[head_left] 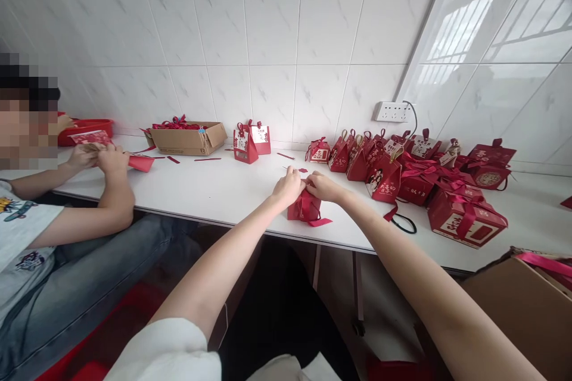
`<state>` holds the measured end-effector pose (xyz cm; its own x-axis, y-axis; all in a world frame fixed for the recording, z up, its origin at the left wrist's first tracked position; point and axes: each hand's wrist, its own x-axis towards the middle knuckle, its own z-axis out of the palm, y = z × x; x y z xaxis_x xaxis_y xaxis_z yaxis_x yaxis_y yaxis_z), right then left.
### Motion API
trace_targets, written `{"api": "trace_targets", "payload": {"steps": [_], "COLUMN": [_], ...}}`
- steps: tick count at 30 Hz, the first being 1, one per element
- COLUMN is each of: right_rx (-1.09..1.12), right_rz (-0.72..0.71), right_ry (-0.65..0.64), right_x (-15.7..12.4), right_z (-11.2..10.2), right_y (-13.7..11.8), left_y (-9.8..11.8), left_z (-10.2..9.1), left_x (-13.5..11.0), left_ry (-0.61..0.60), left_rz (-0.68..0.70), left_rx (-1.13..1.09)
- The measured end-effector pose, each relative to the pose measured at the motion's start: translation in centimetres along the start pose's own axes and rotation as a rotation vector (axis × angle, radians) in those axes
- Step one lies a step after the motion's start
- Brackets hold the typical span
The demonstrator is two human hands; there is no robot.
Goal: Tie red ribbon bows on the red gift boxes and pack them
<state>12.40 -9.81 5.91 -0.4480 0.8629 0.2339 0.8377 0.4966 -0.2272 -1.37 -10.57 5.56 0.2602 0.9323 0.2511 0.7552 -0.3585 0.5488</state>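
A small red gift box (292,212) stands near the front edge of the white table, with a red ribbon (305,207) running up its front. One ribbon tail lies on the tabletop to its right. At the box's top left, my left hand (288,187) has its fingers pinched together on the ribbon, and a thin tip pokes out beside them. My right hand (325,186) pinches the ribbon at the top right of the box, fingers bent. The gripped part is mostly hidden by my fingers. A small red piece (303,170) lies just behind my hands.
Red gift boxes (417,187) crowd the right side, with a black loop (406,224) before them. Two red bags (245,147) stand at the back. A cardboard box (187,141) holds ribbons. At left, a co-worker's hands (105,158) handle red material; an open carton (518,303) stands lower right.
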Motion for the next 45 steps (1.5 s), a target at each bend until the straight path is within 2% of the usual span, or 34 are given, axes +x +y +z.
{"api": "trace_targets", "payload": {"steps": [6, 11, 14, 17, 21, 26, 28, 30, 34, 36, 41, 45], "right_rx": [0.016, 0.014, 0.001, -0.016, -0.01, 0.035, 0.076, 0.16, 0.414, 0.57, 1.052, 1.151], "right_rz": [0.043, 0.083, 0.066, 0.032, -0.006, -0.019, -0.015, -0.004, 0.071, 0.087, 0.006, 0.018], "right_ry": [0.028, 0.049, 0.035, 0.022, 0.022, 0.003, -0.007, -0.026, -0.125, -0.202, -0.536, -0.568], "right_x": [-0.3, -0.3, -0.3, -0.4, -0.4, -0.1, 0.0, 0.2, 1.0, 1.6, 3.1, 3.9], "right_z": [0.2, 0.6, 0.6, 0.3, 0.1, 0.0, -0.1, -0.5, -1.8, -2.4, -2.7, -1.9], "right_y": [-0.4, -0.6, -0.8, -0.9, -0.8, -0.3, -0.3, -0.4, -0.4, 0.2, 2.5, 3.4], "left_y": [-1.6, -2.3, -2.1, -2.0, -2.4, -1.9, -1.0, 0.1, 1.8, 2.2, 1.6, 1.0], "left_z": [0.5, 0.8, 0.2, -1.4, -4.4, -8.1, -9.3, -10.1, -10.5, -10.2, -9.7, -10.0], "left_x": [0.3, 0.3, 0.2, 0.7, 2.2, 4.7, 5.8, 7.0, 8.8, 9.1, 9.2, 9.0], "left_ry": [0.042, -0.011, -0.07, -0.127, -0.163, -0.176, -0.173, -0.148, -0.087, -0.059, 0.006, 0.067], "left_rz": [-0.083, -0.161, -0.205, -0.181, -0.087, 0.093, 0.19, 0.299, 0.444, 0.459, 0.409, 0.391], "left_rx": [-0.349, -0.713, -0.886, -1.01, -1.176, -1.361, -1.364, -1.277, -1.116, -1.11, -1.041, -0.923]}}
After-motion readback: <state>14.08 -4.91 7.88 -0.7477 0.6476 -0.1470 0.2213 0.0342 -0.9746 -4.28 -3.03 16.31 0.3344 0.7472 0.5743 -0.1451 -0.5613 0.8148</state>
